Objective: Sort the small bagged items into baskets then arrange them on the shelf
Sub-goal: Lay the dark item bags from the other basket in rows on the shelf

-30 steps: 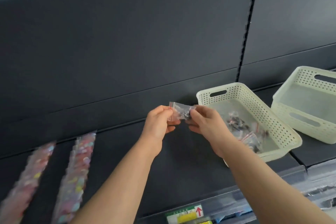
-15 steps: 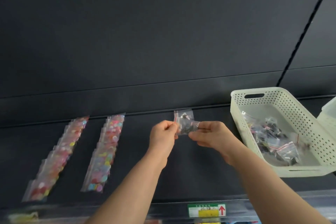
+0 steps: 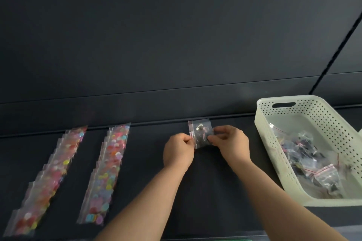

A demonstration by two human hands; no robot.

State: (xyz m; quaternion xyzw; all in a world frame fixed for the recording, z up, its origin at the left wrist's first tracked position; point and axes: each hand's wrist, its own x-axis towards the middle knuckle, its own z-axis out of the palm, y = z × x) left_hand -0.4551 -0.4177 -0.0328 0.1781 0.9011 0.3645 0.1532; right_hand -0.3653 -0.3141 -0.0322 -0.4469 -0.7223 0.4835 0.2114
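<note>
While pinching bag [image 3: 200, 133], left hand [image 3: 177, 152], right hand [image 3: 232, 144]

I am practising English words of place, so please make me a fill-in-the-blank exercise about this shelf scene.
The cream basket stands at the ____ edge of the view.
The colourful bags lie in ____ rows.
The left hand and the right hand pinch a small bag between those rows and the ____.
Missing words: right; two; basket.

Bare lane on dark shelf [image 3: 148, 162], centre-left, between right row of clear bags of coloured discs [image 3: 106, 172] and left hand [image 3: 178, 152]. Narrow lane between that and left bag row [image 3: 49, 180]. Right side blocked by cream perforated plastic basket [image 3: 270, 143]; slim gap to right hand [image 3: 231, 145].
</note>
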